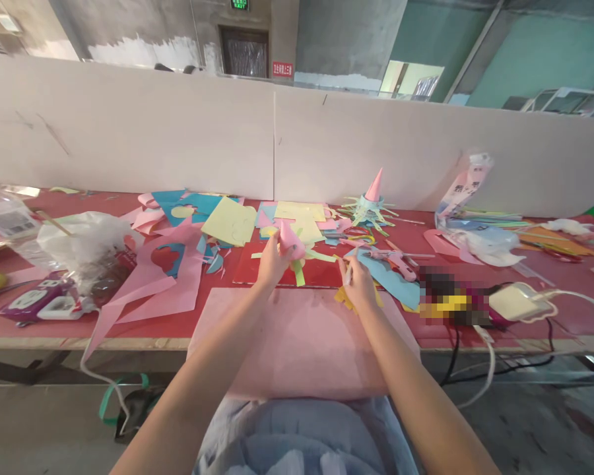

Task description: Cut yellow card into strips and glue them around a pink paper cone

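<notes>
A small pink paper cone [290,241] with yellow-green strips [299,272] spreading from its base is held in my left hand [273,261], above a red board [251,265]. My right hand [357,282] is closed at the end of one strip on the right side; a small pale thing shows between its fingers, too small to name. Yellow paper pieces [344,300] lie beneath my right hand. Behind, a finished-looking pink cone [375,187] stands upright in a blue ring [369,208] with pale green strips around it.
A pink glue gun [398,262] lies right of my right hand, near blue paper [389,277]. Pink paper sheets [185,290], a white plastic bag [82,241] and a purple device [37,300] are at left. A white power strip [517,303] with cables sits at right.
</notes>
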{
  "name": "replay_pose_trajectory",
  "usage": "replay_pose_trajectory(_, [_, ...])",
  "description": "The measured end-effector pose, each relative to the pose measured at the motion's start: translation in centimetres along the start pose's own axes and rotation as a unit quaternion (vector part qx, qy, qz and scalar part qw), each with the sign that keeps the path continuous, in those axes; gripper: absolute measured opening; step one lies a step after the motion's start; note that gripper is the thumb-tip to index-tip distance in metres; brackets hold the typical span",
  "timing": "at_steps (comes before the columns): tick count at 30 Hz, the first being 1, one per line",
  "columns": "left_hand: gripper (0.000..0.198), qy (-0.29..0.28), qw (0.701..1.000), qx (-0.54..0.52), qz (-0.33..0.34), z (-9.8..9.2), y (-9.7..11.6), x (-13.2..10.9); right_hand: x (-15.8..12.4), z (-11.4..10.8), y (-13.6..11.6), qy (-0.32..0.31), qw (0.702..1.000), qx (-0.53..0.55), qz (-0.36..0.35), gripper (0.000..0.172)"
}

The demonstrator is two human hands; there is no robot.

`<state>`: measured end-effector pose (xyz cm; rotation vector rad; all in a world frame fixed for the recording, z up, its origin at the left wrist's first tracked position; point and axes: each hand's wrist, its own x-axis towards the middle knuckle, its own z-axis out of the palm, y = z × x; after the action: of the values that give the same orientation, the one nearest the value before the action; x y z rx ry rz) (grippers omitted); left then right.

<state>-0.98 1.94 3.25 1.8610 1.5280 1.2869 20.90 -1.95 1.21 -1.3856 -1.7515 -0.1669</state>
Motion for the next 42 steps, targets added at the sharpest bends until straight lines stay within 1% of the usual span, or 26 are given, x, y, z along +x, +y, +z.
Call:
replay_pose_trajectory(2, [0.051,-0.012,1.0,-0.017,0.022,0.5,0.0,-0.1,0.0,0.1,-0.1,0.0,1.0,0.012,-0.004,0.025])
replay_pose_trajectory(4, [0.055,-0.036,0.998,-0.02,0.038,1.2,-0.3,-0.2,0.0,0.3,-0.2,-0.004,1.0,0.027,0.003,0.028])
replay_pose_trajectory(6, [0.06,-0.069,0.997,-0.007,0.039,1.7,-0.7,-0.3,0.0,0.2,-0.3,-0.01,0.999,0.046,0.021,0.03])
replay_pose_trajectory(9, [0.067,-0.109,0.993,0.029,0.027,1.9,-1.1,-0.3,0.0,-0.1,-0.4,-0.011,0.995,0.081,0.055,0.031])
replay_pose_trajectory(13, [0.068,-0.125,0.989,0.077,0.019,1.8,-1.3,-0.2,0.3,-0.8,-1.2,0.047,0.988,0.125,0.077,0.031])
replay_pose_trajectory(15, [0.068,-0.123,0.988,0.091,0.024,1.7,-1.3,-0.2,0.8,-0.7,-2.2,0.073,0.981,0.155,0.09,0.029])
replay_pose_trajectory(16, [0.069,-0.121,0.988,0.096,0.029,1.7,-1.3,-0.2,1.1,-0.5,-2.8,0.082,0.975,0.175,0.11,0.03])
replay_pose_trajectory(17, [0.069,-0.118,0.987,0.1,0.032,1.7,-1.4,-0.1,1.5,-0.1,-3.5,0.093,0.962,0.214,0.14,0.031])
replay_pose_trajectory(18, [0.068,-0.115,0.987,0.103,0.035,1.7,-1.4,-0.1,1.8,0.4,-4.2,0.094,0.941,0.276,0.173,0.031])
replay_pose_trajectory(20, [0.066,-0.112,0.987,0.11,0.038,1.7,-1.4,-0.1,2.3,1.7,-5.5,0.082,0.888,0.386,0.237,0.031])
replay_pose_trajectory(21, [0.065,-0.11,0.986,0.114,0.043,1.7,-1.3,0.0,2.5,2.5,-6.0,0.082,0.865,0.421,0.261,0.03])
replay_pose_trajectory(23, [0.064,-0.102,0.986,0.121,0.056,1.7,-1.1,-0.1,2.6,4.0,-6.4,0.064,0.84,0.458,0.284,0.031])
replay_pose_trajectory(24, [0.063,-0.094,0.986,0.123,0.061,1.7,-0.8,-0.1,2.5,4.6,-6.3,0.046,0.836,0.464,0.29,0.034])
replay_pose_trajectory(27, [0.055,-0.048,0.989,0.127,0.062,1.2,-0.1,-0.4,2.0,5.6,-5.5,0.02,0.84,0.449,0.304,0.034])
replay_pose_trajectory(30, [0.04,0.015,0.989,0.144,0.038,0.3,0.3,-1.5,1.7,5.8,-4.7,0.007,0.839,0.438,0.323,0.031])
replay_pose_trajectory(31, [0.034,0.027,0.987,0.156,0.028,0.0,0.4,-2.1,1.6,5.8,-4.6,0.0,0.839,0.435,0.326,0.031])
replay_pose_trajectory(33, [0.028,0.009,0.984,0.175,0.03,-0.5,0.4,-3.6,1.7,5.8,-4.6,-0.015,0.844,0.427,0.326,0.031])
replay_pose_trajectory(35, [0.028,-0.036,0.982,0.176,0.052,-0.6,0.4,-5.2,1.7,5.8,-4.8,-0.028,0.848,0.425,0.316,0.032])
replay_pose_trajectory(37, [0.033,-0.072,0.976,0.187,0.084,-0.4,0.5,-6.7,1.7,5.8,-4.9,-0.035,0.851,0.428,0.303,0.032])
replay_pose_trajectory(38, [0.038,-0.083,0.971,0.2,0.099,-0.2,0.6,-7.3,1.7,5.9,-4.9,-0.039,0.853,0.428,0.296,0.032])
replay_pose_trajectory(40, [0.046,-0.102,0.957,0.245,0.12,0.2,0.6,-8.2,1.6,6.0,-4.9,-0.045,0.859,0.423,0.284,0.032])
replay_pose_trajectory(42, [0.046,-0.109,0.942,0.289,0.13,0.6,0.4,-8.8,1.6,6.1,-4.7,-0.047,0.865,0.419,0.272,0.033])
